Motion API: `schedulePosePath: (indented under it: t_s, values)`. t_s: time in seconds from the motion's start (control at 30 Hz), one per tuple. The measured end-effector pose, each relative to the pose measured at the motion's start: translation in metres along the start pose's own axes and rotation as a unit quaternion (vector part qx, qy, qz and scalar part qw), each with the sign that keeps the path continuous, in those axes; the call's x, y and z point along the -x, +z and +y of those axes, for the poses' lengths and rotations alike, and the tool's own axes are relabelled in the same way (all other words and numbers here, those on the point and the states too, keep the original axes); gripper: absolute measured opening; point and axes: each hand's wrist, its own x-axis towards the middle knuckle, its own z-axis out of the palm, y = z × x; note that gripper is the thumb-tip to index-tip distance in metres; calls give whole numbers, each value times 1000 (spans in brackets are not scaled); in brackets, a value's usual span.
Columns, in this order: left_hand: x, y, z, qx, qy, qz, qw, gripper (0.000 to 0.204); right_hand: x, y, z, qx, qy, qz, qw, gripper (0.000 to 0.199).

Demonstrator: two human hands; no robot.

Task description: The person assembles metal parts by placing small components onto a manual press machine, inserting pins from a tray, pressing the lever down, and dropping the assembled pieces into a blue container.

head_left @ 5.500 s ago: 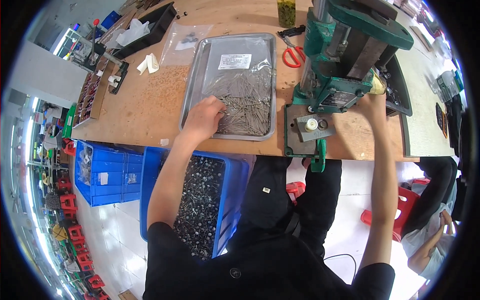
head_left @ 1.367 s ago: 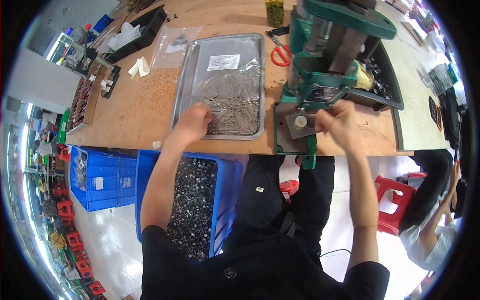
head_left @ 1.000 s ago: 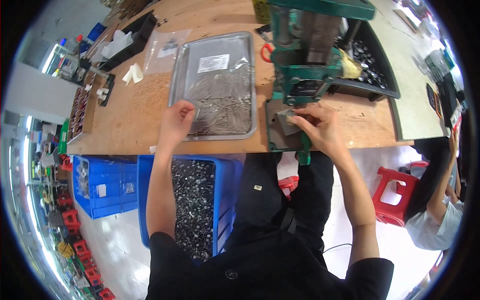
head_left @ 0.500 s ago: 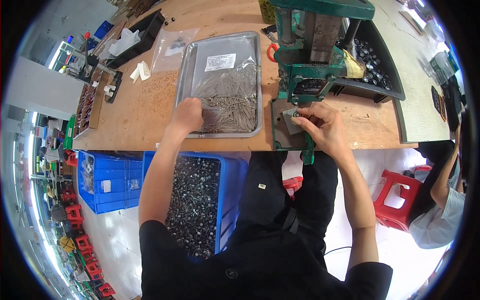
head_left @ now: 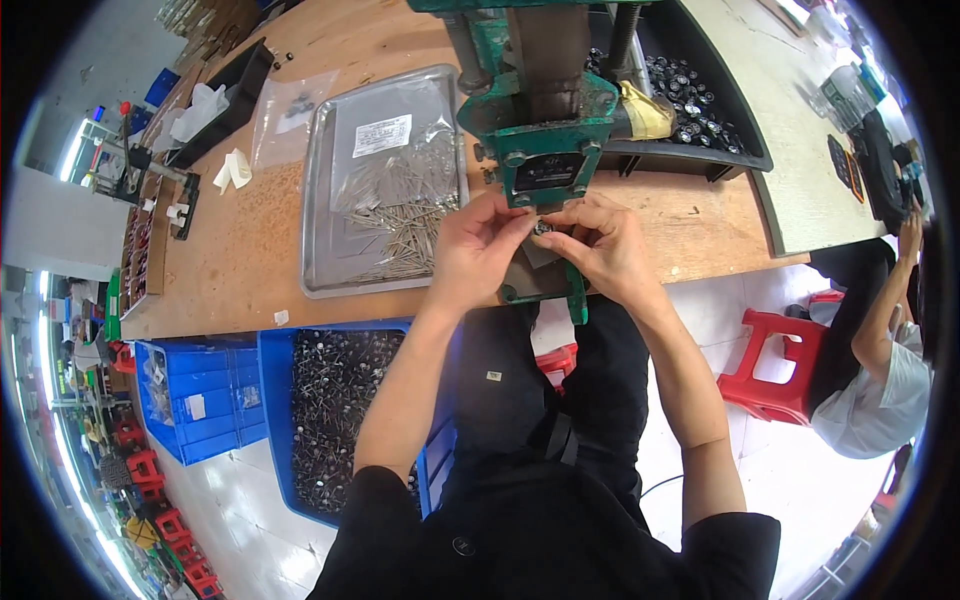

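Observation:
My right hand [head_left: 603, 250] pinches a small round black part [head_left: 543, 228] under the ram of a green hand press [head_left: 550, 130]. Close beside it, my left hand [head_left: 478, 250] has thumb and forefinger pressed together at that part. Whatever is between the left fingertips is too small to make out. Below both hands lies the press's base plate [head_left: 535, 280], partly covered by them. To the left, a metal tray [head_left: 325, 210] holds a heap of thin metal pins [head_left: 410, 232] and a clear plastic bag with a white label.
Behind the press is a black bin [head_left: 735, 150] of round black parts. A blue crate [head_left: 278, 430] full of pinned parts stands below the table's front edge. At the far left are a black box [head_left: 225, 115] and a small press. A co-worker sits right, by a red stool [head_left: 765, 365].
My left hand has left the tray and moved right, meeting the right hand under the press. The right hand still pinches the round part. The whole view has shifted.

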Motion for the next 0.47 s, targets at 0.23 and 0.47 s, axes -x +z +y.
schedulePosePath:
  t_s: [0.23, 0.47]
  values:
    - [-6, 10, -6, -8, 10, -7, 1000, 19, 1, 0, 6, -21, -8, 4, 1000, 20]
    - [-5, 11, 1, -103, 42, -12, 994, 19, 0, -3, 5, -4, -7, 0, 1000, 22]
